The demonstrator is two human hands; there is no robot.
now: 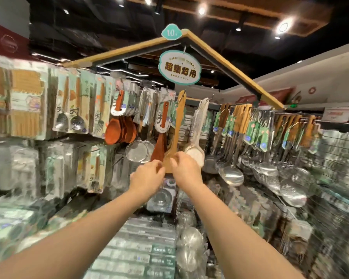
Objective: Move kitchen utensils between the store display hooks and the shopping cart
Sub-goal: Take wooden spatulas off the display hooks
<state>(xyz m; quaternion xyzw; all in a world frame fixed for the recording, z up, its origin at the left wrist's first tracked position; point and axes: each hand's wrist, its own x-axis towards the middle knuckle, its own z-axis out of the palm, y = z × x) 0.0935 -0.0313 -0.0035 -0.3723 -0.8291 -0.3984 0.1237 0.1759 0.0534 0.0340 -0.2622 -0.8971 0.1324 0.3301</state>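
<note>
**Q:** How is the grip made?

**A:** The blade of the wooden spatula (176, 127) is held from both sides. The right hand (186, 170) is curled round the blade's right edge. The left hand (147, 176) is pinched onto its lower left edge. Motion blur is present, so single fingers cannot be resolved.

**Q:** Where is the spatula, and how is it oriented?

**A:** It is hung directly below the oval sign (179, 67), from a display hook (184, 90) just under the sign's lower rim. The long axis is nearly vertical, handle up toward the sign and blade down, with the blade end leaning slightly left. The grip is therefore at the end farthest from the sign, and the hooked end lies up and away from both hands.

**Q:** Which hand is nearer?

**A:** Neither is clearly favoured. Both are set at about the same level below the sign, the right hand slightly higher on the blade.

**Q:** How are the arms posed?

**A:** Both forearms are extended forward and upward and converge beneath the sign, with the backs of the hands turned toward the camera.

**Q:** What is required of the coming move?

**A:** If removal is intended, the handle's top must be drawn off the hook. With the grip this low, some swing is to be expected. A dark brown spatula (159, 141) below-left of the sign and a white paddle (195, 152) below-right hang just beside it and could be knocked. The cart is not in view.
</note>
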